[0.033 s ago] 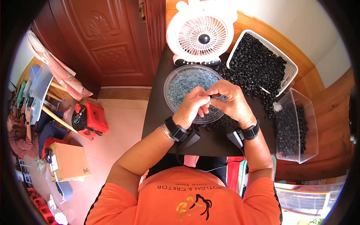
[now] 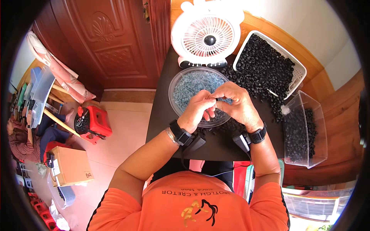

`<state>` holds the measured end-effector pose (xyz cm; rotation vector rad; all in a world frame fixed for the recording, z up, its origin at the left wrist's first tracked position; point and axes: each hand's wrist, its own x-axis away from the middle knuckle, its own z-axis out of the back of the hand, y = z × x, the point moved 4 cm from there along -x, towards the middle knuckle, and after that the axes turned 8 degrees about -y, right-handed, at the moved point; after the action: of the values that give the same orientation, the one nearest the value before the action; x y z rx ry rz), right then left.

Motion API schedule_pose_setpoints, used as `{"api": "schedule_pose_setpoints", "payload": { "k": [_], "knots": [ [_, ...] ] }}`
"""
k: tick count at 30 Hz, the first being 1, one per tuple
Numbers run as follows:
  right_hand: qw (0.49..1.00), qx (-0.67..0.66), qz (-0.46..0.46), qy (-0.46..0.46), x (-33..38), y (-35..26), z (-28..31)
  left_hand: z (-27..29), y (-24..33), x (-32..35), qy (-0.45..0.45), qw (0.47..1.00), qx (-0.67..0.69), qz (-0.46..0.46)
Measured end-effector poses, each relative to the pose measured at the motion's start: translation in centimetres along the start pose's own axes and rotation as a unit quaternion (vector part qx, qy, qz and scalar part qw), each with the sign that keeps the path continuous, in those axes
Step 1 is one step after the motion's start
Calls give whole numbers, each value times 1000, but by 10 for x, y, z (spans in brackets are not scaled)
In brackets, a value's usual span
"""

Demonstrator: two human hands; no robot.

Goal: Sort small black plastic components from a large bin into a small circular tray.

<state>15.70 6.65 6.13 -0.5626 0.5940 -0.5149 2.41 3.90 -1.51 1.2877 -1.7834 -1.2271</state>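
Observation:
My left hand (image 2: 197,107) and my right hand (image 2: 242,104) meet above the near part of a round clear tub (image 2: 172,94), which holds many small bluish, see-through pieces (image 2: 196,82). Both hands are closed in a pinch, thumbs and forefingers touching tip to tip. A tiny dark speck shows between the fingertips, too small to name; the fingers cover the rest. Small black ring-shaped pieces (image 2: 246,82) lie heaped to the right of the tub, and some lie under my hands at its near edge.
A white basket (image 2: 301,73) of black rings stands at the back right, with a clear bin (image 2: 318,134) of them nearer. A white fan (image 2: 181,48) stands behind the tub on the dark table (image 2: 163,127). At far left, another person sits near a red stool (image 2: 101,119) and cardboard box (image 2: 75,163).
My hands have hardly moved. Between the fingertips the dark speck now shows more plainly.

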Motion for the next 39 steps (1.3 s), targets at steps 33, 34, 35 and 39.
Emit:
{"api": "schedule_pose_setpoints", "payload": {
  "k": [33, 34, 35, 39],
  "knots": [
    [989, 27, 87, 118, 10, 0, -6, -1, 0, -3, -42, 996, 72, -36],
    [989, 27, 80, 117, 8, -7, 1, 1, 1, -3, -34, 997, 58, -38],
    [992, 29, 54, 112, 8, 1, 6, 4, 3, -1, -5, 997, 64, -50],
    [990, 103, -98, 7, 15, 25, 18, 17, 8, 0, 50, 993, 77, -75]
  ]
}}
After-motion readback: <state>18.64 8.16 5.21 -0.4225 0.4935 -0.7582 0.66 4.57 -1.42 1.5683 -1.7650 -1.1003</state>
